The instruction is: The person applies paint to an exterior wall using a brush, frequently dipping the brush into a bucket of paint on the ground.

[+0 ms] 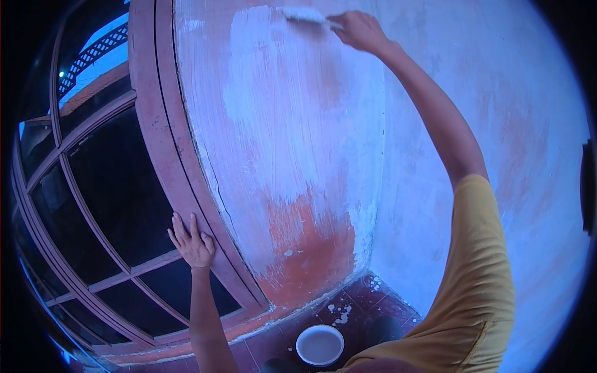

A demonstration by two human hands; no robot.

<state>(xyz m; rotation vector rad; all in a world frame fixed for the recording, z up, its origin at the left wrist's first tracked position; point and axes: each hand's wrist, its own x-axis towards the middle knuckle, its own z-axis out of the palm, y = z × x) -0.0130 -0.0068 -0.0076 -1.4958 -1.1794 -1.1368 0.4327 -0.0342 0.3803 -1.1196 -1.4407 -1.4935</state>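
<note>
High on the wall, my right hand [359, 31] is closed round the handle of a wide paintbrush [303, 15], whose bristles lie against the wall [280, 93]. White streaky paint covers most of that wall, and a bare orange-red patch [311, 245] shows low down. My left hand [194, 242] rests flat with fingers spread on the window's wooden frame, beside a dark pane. A white round bucket [320, 345] holding pale liquid stands on the floor below, near my feet.
A brown wooden window frame [149, 68] with several dark glass panes fills the left side. To the right, another whitish wall [448, 205] meets the painted one at a corner. White paint splatters [340, 315] mark the dark red tiled floor [264, 345].
</note>
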